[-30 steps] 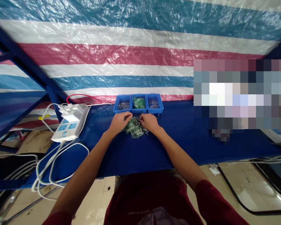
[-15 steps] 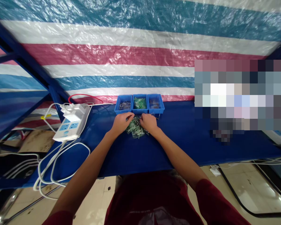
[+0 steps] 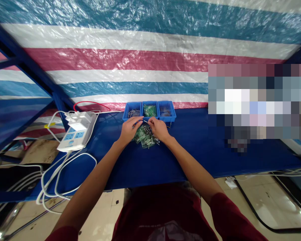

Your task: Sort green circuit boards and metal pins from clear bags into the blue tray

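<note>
A thin light metal pin [image 3: 145, 121] spans the small gap between my two hands, over the pile. My right hand [image 3: 159, 129] pinches its right end between thumb and forefinger. At the other end my left hand [image 3: 129, 130] has thumb and fingers bent together in a pinch; what lies between those fingertips is too small to make out. Below both hands is a heap of small clear bags and loose metal pins [image 3: 145, 138], greenish in colour. Just behind stand a blue bin with metal pins [image 3: 133, 113], a blue bin with green bags [image 3: 149, 110] and a third blue bin [image 3: 167, 118].
On the left of the blue table [image 3: 145, 167] sits a white power strip [image 3: 74, 139] with plugged-in adapters and looped white cables [image 3: 57, 174]. A striped plastic sheet [image 3: 130, 60] hangs behind. A blurred-out area covers the right side. Blue metal frame bars [image 3: 57, 103] rise at left.
Both hands have risen slightly from the heap towards the bins, and their fingertips have come closer together. The metal pin now shows between them. The bins have not moved.
</note>
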